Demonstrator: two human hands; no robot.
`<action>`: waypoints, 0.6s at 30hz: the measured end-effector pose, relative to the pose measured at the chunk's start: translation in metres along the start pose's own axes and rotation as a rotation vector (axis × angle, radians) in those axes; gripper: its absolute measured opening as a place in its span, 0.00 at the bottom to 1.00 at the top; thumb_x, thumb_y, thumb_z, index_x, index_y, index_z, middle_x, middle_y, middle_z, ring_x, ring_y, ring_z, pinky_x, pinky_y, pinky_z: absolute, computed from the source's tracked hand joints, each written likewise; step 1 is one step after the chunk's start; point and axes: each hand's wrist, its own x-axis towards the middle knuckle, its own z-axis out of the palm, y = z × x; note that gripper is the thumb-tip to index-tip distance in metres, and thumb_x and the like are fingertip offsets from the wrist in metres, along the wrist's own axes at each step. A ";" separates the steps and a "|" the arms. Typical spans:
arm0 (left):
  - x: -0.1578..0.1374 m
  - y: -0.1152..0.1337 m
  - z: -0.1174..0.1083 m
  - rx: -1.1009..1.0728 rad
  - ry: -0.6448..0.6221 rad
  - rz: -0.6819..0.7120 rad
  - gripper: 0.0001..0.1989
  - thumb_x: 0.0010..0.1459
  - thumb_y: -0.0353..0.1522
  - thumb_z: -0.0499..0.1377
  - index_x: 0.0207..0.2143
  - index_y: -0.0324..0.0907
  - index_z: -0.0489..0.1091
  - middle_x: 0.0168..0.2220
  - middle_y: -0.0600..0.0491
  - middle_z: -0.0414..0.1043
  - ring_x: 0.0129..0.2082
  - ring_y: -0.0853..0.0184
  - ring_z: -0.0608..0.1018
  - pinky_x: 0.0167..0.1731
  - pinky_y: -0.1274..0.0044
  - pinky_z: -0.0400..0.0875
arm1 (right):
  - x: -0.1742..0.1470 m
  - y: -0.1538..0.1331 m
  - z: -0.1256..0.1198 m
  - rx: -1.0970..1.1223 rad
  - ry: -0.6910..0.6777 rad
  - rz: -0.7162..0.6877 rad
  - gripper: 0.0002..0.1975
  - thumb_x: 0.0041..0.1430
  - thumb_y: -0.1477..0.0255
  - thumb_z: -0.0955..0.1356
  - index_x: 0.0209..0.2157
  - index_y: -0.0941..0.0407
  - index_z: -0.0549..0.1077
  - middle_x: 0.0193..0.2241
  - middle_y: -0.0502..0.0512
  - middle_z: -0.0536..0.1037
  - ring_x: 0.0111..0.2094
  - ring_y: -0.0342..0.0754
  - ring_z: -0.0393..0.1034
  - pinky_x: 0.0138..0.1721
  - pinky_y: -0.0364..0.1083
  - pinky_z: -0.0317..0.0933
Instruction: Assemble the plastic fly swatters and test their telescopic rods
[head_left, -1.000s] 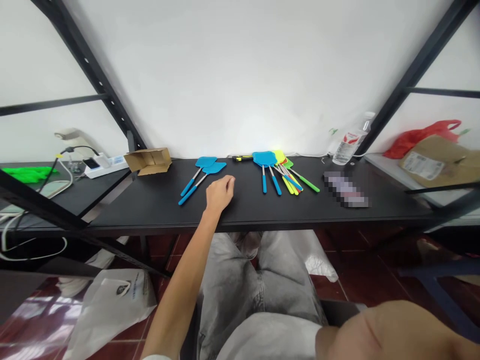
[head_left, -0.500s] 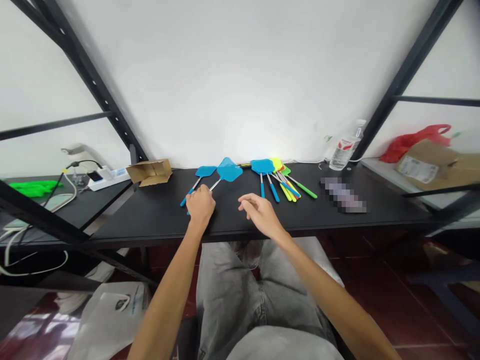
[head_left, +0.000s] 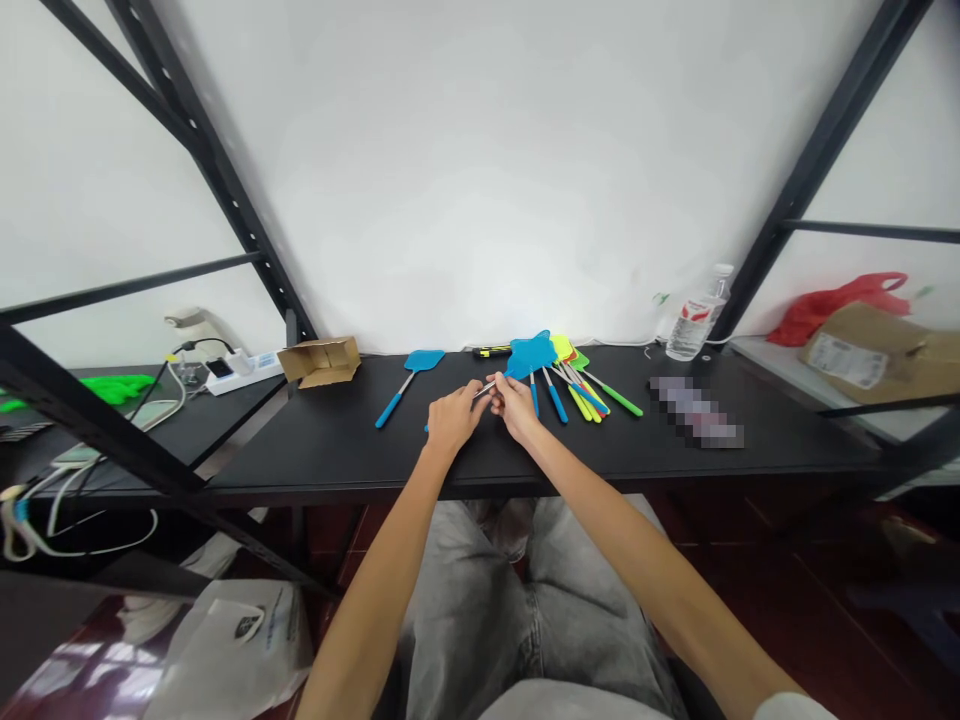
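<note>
My left hand [head_left: 455, 415] is closed round the handle end of a blue fly swatter [head_left: 531, 352], and a bit of blue grip shows at its outer side. Against it, my right hand [head_left: 515, 405] pinches the same swatter's metal rod with its fingers. The swatter's head overlaps other blue fly swatters [head_left: 556, 400] lying on the table. To the left, a single blue fly swatter [head_left: 420, 362] lies apart, handle toward me. Yellow fly swatters [head_left: 579, 400] and a green fly swatter [head_left: 615, 393] fan out on the right, partly covered.
On the black table [head_left: 322, 440] are an opened cardboard box [head_left: 320, 362] at left, a black and yellow item [head_left: 491, 351] by the wall, and a water bottle [head_left: 697, 318] at right. Black frame posts [head_left: 225, 190] flank both sides. A power strip [head_left: 244, 370] sits left.
My left hand has moved right with the blue swatter, bringing its head over toward the other blue ones. My right hand has come up beside it and taken hold of the rod.
</note>
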 end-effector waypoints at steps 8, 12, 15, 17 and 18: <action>0.001 0.009 0.004 0.042 0.018 -0.001 0.19 0.71 0.43 0.42 0.46 0.49 0.70 0.41 0.49 0.77 0.38 0.62 0.77 0.31 0.76 0.57 | -0.005 0.004 0.002 -0.011 0.098 -0.118 0.20 0.45 0.55 0.76 0.30 0.59 0.78 0.21 0.47 0.69 0.19 0.37 0.56 0.19 0.41 0.51; -0.001 0.007 0.005 0.046 0.027 -0.009 0.19 0.71 0.40 0.42 0.43 0.48 0.71 0.40 0.49 0.76 0.37 0.62 0.77 0.30 0.76 0.56 | -0.006 0.006 0.003 -0.027 0.153 -0.168 0.21 0.45 0.54 0.75 0.30 0.59 0.78 0.22 0.48 0.69 0.19 0.37 0.56 0.19 0.41 0.49; -0.001 0.005 0.007 0.042 0.032 -0.018 0.18 0.71 0.39 0.42 0.42 0.48 0.71 0.40 0.50 0.75 0.36 0.63 0.76 0.30 0.76 0.55 | -0.005 0.006 0.002 -0.013 0.181 -0.192 0.22 0.44 0.53 0.75 0.30 0.59 0.78 0.22 0.47 0.68 0.19 0.37 0.56 0.19 0.41 0.47; 0.000 0.005 0.007 0.042 0.041 -0.016 0.18 0.71 0.39 0.42 0.42 0.48 0.71 0.40 0.50 0.75 0.36 0.63 0.76 0.29 0.76 0.53 | -0.005 0.006 0.001 -0.008 0.174 -0.212 0.22 0.45 0.54 0.75 0.30 0.59 0.78 0.22 0.47 0.68 0.19 0.37 0.56 0.19 0.41 0.47; 0.000 0.004 0.007 0.041 0.042 -0.017 0.18 0.71 0.39 0.42 0.42 0.48 0.71 0.40 0.50 0.76 0.36 0.63 0.76 0.29 0.76 0.53 | -0.005 0.006 0.001 -0.006 0.168 -0.227 0.21 0.46 0.54 0.75 0.31 0.59 0.78 0.23 0.47 0.68 0.19 0.37 0.56 0.19 0.41 0.48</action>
